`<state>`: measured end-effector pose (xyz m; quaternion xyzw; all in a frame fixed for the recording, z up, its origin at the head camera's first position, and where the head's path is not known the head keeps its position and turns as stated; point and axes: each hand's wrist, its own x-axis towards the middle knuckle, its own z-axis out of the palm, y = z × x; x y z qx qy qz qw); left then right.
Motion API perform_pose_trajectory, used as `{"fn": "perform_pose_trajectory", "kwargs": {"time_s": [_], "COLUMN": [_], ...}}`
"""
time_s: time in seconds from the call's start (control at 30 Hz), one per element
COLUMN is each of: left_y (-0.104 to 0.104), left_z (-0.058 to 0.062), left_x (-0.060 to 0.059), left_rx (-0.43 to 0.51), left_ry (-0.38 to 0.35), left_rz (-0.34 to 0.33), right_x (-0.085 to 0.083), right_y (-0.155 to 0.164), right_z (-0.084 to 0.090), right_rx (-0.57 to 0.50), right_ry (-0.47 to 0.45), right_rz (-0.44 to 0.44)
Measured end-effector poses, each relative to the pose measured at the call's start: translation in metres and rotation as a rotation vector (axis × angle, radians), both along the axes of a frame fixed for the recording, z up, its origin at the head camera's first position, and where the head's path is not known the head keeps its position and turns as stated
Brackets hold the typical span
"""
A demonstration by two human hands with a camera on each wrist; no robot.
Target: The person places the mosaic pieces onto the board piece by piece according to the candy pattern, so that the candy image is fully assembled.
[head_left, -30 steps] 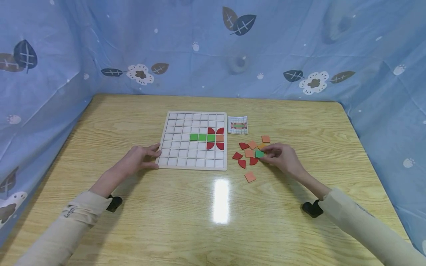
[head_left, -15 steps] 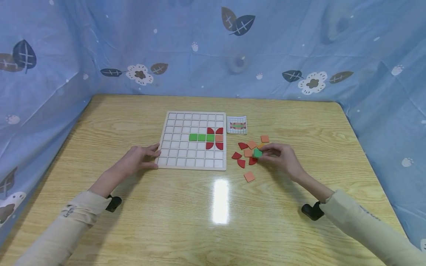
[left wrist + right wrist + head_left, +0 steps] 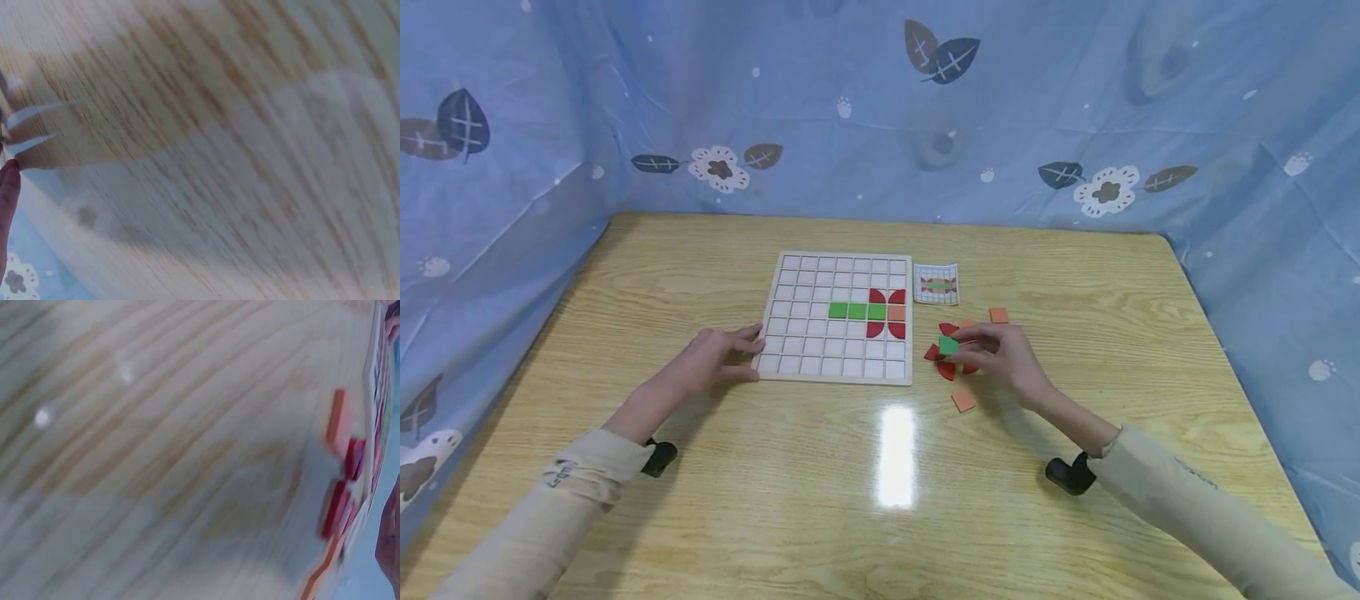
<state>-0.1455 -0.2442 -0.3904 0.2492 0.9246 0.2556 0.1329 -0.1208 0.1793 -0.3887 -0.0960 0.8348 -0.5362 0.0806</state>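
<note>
My right hand [image 3: 1003, 358] pinches a green square tile [image 3: 948, 346] between thumb and fingers, over a loose group of red quarter-circle tiles [image 3: 946, 370] and orange square tiles. At the left edge of the white grid board [image 3: 827, 367], my left hand [image 3: 715, 358] rests with fingers and thumb touching the rim. Several green square tiles [image 3: 857, 311] lie in a row on the board, with an orange square tile [image 3: 897, 312] at their right end. Red quarter-circle tiles [image 3: 876, 330] sit above and below that end. The right hand hides part of the loose group.
A small pattern card [image 3: 937, 285] lies just right of the board. One orange tile [image 3: 998, 315] is behind the right hand and another orange tile [image 3: 963, 399] in front of it. A blue patterned cloth [image 3: 850, 108] stands behind the wooden table [image 3: 790, 483].
My right hand has lifted the green tile from the loose group and carried it left toward the board. The left hand stays at the board's edge.
</note>
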Motion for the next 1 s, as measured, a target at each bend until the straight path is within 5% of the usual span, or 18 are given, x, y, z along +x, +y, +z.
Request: {"fn": "perform_pose_trajectory", "kwargs": {"time_s": [1.0], "left_y": [0.000], "left_z": [0.001], "left_x": [0.001], "left_rx": [0.003], "left_ry": [0.005], "left_rz": [0.012], "right_x": [-0.031], "right_y": [-0.108], "right_z": [0.003], "right_rx": [-0.024], "right_ry": [-0.051], "right_rz": [-0.026]}}
